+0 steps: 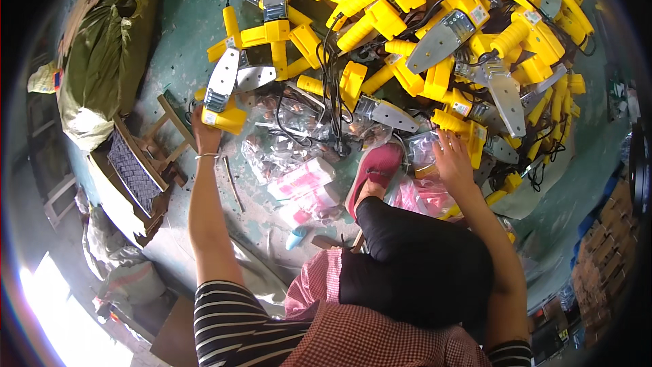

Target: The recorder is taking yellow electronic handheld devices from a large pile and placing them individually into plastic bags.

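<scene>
My left hand [206,130] is closed on the yellow grip of a pipe welding iron [221,88]. Its flat grey metal plate with small holes points up and away from me. On the right, my right hand [453,160] has its fingers stretched out, the tips close to the ribbed yellow handle [449,121] of another iron; whether they touch it I cannot tell. Beyond both hands spreads a big heap of similar yellow irons [380,20], with grey plates and black cords [331,88] tangled among them.
Clear plastic bags [272,146] and pink-and-white packets [305,187] lie between my arms, beside my foot in a red shoe [378,166]. A wooden frame with a woven seat [136,170] lies at left, near a dark green sack [112,54]. Brown stacked pieces [608,258] stand far right.
</scene>
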A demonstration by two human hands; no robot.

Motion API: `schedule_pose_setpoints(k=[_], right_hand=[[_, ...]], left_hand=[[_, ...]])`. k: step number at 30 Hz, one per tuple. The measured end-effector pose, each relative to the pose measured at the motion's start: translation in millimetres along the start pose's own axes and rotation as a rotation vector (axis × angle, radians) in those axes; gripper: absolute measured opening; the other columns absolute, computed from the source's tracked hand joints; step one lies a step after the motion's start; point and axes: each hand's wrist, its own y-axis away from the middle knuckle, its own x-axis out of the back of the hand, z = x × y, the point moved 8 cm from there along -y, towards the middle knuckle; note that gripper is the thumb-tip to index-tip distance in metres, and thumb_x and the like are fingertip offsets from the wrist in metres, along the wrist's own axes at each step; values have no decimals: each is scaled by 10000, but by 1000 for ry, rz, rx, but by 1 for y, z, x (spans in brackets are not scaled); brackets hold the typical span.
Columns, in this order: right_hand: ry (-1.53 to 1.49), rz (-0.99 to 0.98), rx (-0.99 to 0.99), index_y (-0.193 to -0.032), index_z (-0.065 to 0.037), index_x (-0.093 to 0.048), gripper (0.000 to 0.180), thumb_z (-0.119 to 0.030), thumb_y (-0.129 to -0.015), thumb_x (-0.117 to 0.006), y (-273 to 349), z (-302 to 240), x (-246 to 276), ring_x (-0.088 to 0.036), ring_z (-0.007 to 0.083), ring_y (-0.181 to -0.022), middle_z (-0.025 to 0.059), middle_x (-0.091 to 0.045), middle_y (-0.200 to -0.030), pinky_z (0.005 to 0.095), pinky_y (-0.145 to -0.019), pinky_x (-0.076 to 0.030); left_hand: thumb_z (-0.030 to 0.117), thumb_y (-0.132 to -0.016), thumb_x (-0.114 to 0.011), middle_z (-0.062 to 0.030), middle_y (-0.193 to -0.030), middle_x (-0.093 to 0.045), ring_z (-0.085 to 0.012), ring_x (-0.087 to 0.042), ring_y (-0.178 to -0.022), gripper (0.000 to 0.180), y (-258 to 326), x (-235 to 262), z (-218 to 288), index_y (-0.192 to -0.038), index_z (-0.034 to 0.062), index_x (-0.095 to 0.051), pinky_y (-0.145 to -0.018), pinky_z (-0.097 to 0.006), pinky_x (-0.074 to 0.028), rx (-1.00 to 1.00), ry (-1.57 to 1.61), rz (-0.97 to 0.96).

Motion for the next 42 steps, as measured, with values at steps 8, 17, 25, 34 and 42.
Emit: schedule_pose_setpoints(k=[8, 17, 25, 34, 42], right_hand=[[193, -175, -179, -1185, -179, -598, 365, -164, -829, -518, -22, -3, -22, -542, 177, -936, 48, -604, -983, 346, -823, -386], [-720, -403, -362, -918, -103, -642, 130, -167, -837, -564, 51, 12, 42, -589, 199, -660, 48, -604, -698, 321, -590, -414], [-2107, 636, -1117, -1246, -57, -492, 311, -183, -961, -501, 248, 94, 121, -488, 47, -770, -14, -495, -1107, 186, -601, -416], [-2188, 929, -699, -1183, -34, -524, 296, -124, -904, -567, 351, 108, 182, -459, 22, -669, -33, -493, -819, 164, -523, -386], [-2136, 1129, -694, -1103, -57, -628, 241, -179, -894, -624, 380, 131, 199, -600, 107, -890, 26, -649, -1019, 218, -736, -473]], left_hand=[[124, -665, -729, -197, -1180, -588, -320, -579, -1093, 633, -96, -25, -38, -1244, 16, -498, -920, -380, -451, 73, -79, -517], [33, -688, -657, -105, -1222, -548, -227, -550, -1080, 664, -23, -58, -22, -1299, 21, -397, -905, -346, -446, 279, 128, -837], [64, -674, -698, -93, -976, -596, -193, -599, -790, 639, 94, -66, 30, -1252, 22, -429, -671, -315, -517, 379, 337, -538], [52, -703, -687, -73, -1046, -597, -180, -586, -919, 750, 141, -48, 173, -1374, 40, -353, -748, -316, -508, 74, 604, -634], [-33, -704, -627, -107, -1213, -521, -213, -542, -1057, 822, 133, -84, 387, -1431, 51, -253, -868, -319, -480, -311, 628, -773]])
